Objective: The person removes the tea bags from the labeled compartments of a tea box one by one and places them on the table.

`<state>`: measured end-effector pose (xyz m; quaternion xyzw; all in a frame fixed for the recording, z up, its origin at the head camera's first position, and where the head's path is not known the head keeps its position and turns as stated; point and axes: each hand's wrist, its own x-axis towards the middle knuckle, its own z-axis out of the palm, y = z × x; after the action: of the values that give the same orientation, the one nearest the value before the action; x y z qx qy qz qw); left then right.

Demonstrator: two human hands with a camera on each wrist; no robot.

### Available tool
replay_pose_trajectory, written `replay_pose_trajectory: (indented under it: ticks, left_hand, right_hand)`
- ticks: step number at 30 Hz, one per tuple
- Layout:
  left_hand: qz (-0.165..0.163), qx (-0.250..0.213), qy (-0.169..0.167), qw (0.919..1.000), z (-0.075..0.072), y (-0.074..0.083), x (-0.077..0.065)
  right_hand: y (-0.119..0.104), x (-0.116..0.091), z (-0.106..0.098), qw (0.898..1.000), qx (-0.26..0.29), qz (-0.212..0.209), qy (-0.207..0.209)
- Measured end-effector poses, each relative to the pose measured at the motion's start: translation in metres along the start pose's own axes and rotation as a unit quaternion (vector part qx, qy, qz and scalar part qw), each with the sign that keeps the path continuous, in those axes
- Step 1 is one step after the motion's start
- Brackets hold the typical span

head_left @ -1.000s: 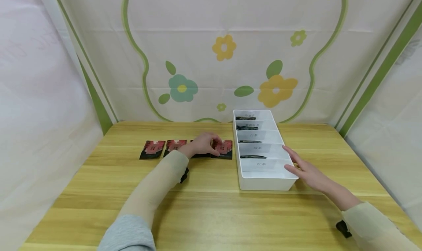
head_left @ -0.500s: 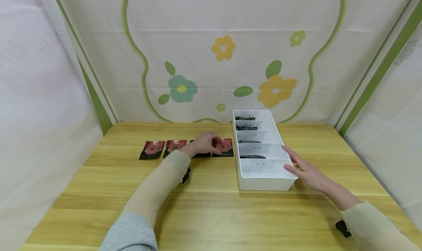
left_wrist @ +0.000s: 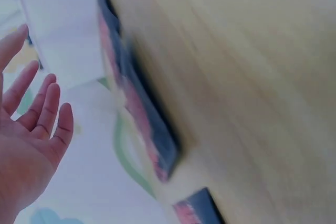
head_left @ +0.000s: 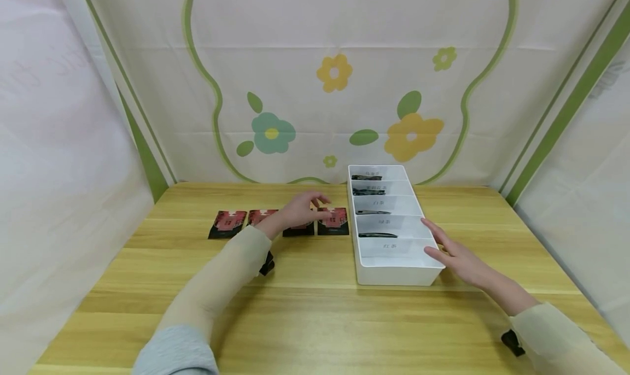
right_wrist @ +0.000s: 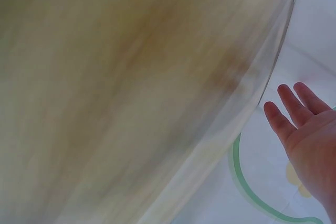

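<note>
Wooden table (head_left: 315, 326) bears white divided box (head_left: 398, 276); right hand (head_left: 462, 261), fingers extended at its rim, probably steadies it (contact unclear). Left hand (head_left: 299, 210), well apart, loose-fingered and empty, hovers above four red-and-black sachets (head_left: 336, 227) left of the box, rowed presumably to stay distinct.

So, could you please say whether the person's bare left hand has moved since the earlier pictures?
Yes; the left hand has shifted slightly leftward, away from the white plastic divided tray.

A creased pale backdrop (head_left: 295, 25) with printed yellow and teal flowers (head_left: 425, 128) rises behind a wood-grain table (head_left: 334, 331)
</note>
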<state>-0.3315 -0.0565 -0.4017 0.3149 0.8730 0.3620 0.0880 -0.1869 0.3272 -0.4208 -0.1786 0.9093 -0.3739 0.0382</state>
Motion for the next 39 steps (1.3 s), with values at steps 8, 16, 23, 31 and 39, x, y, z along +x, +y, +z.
replay_pose_trajectory:
  ticks: [8, 16, 23, 31, 39]
  left_hand:
    - [0.107, -0.059, 0.018, 0.9923, 0.01, 0.036, -0.017]
    - [0.169, -0.009, -0.022, 0.9853, 0.03, 0.067, -0.018]
    - [0.188, 0.071, -0.036, 0.9789, 0.044, 0.072, -0.011]
    - [0.162, 0.08, -0.028, 0.9831, 0.047, 0.074, -0.006]
    - [0.153, 0.097, -0.024, 0.9831, 0.049, 0.077, -0.002]
  right_hand:
    - [-0.002, -0.001, 0.0, 1.0, -0.002, 0.001, 0.002]
    - [-0.001, -0.002, 0.0, 1.0, -0.005, 0.005, 0.002]
    - [0.0, -0.002, 0.0, 1.0, -0.008, 0.006, 0.001]
    - [0.002, 0.0, 0.001, 1.0, -0.003, 0.007, -0.002]
    - [-0.001, -0.002, 0.0, 1.0, 0.002, 0.006, 0.0]
